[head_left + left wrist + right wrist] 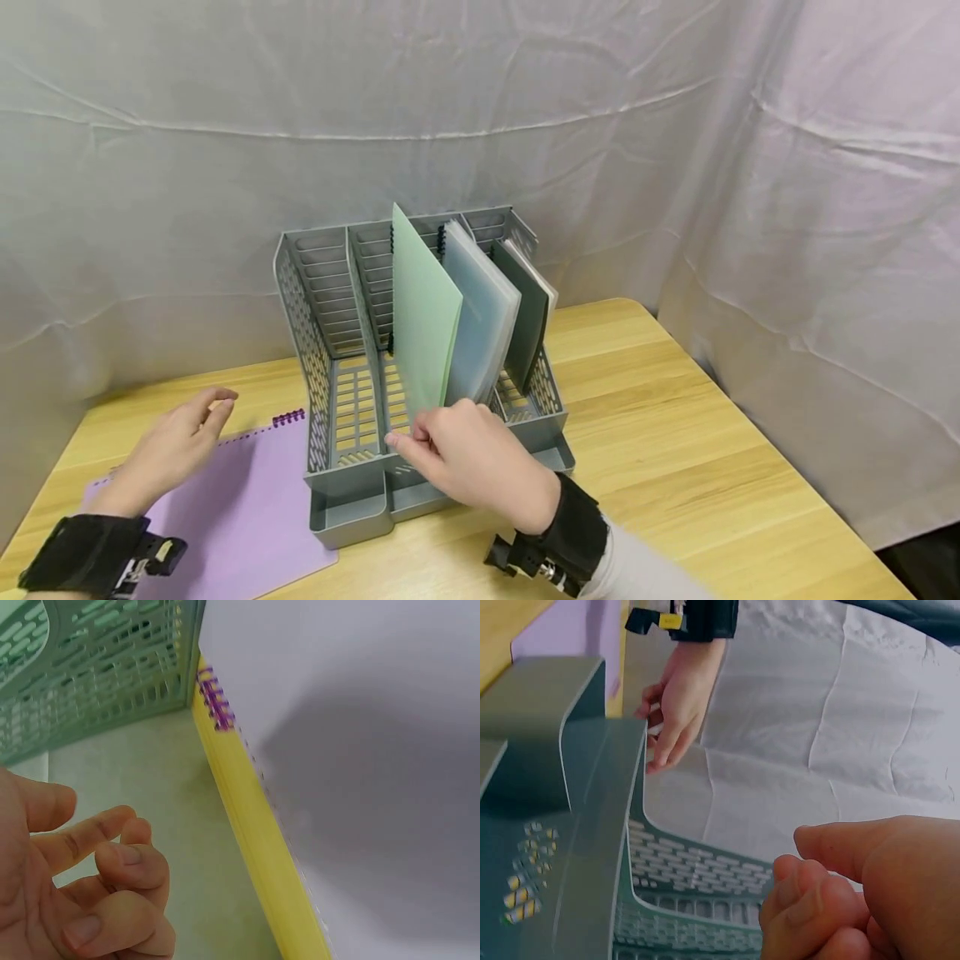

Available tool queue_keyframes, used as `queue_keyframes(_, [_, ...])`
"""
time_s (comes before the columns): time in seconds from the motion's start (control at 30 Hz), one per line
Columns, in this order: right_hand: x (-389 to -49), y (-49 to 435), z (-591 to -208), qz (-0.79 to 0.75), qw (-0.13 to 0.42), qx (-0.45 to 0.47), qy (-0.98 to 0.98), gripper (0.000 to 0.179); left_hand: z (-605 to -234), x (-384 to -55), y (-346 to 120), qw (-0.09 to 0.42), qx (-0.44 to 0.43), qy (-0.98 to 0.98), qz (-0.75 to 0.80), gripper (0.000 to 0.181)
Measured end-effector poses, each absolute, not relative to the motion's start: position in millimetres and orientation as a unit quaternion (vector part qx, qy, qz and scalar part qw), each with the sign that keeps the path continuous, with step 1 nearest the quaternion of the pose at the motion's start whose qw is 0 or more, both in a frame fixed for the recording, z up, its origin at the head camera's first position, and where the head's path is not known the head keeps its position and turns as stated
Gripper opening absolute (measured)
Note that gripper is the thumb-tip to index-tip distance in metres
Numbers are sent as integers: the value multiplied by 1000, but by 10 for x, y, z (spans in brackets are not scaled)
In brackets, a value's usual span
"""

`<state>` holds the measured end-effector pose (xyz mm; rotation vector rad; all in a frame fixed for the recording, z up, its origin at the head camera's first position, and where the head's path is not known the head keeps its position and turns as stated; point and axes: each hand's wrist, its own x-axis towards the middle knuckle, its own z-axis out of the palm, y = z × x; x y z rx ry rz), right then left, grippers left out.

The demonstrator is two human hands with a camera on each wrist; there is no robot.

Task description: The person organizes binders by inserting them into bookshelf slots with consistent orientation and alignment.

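Note:
A grey file organizer (348, 475) stands on the table, with upright dividers and small trays along its front. In it a light green notebook (423, 312) stands upright, black coil rings at its back edge. Just in front of the green notebook is my right hand (480, 458), fingers curled loosely and thumb stretched out; nothing shows between them in the right wrist view. My left hand (176, 446) hovers over the upper edge of a purple spiral notebook (247, 517), its fingers loosely bent and holding nothing. This notebook lies flat, left of the organizer.
Right of the green notebook stand a translucent bluish notebook (480, 317), a dark green one (525, 325) and a whitish one (551, 292) at the far right. Grey cloth (480, 100) hangs behind the wooden table (675, 467) and along its right side.

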<state>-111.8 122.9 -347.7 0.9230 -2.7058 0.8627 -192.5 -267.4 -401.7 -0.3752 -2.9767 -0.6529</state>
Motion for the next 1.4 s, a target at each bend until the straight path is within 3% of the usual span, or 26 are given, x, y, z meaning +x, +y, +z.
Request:
queue_keyframes(0.47, [-996,982,-3672,248,28,337,-908,56,-4031,-1837,-3006,55,-105,-973,-199,31])
queue_keyframes(1.1, [-842,616,-3960,154,-11,427,-891,49,-4191,-1747,-3420,54,-97,-977,-183,38])
queue_keyframes(1.4, [-845,475,-4143,118,-73,437,-888,30,-4302,-1748,-3554,61,-115,-980,-153,40])
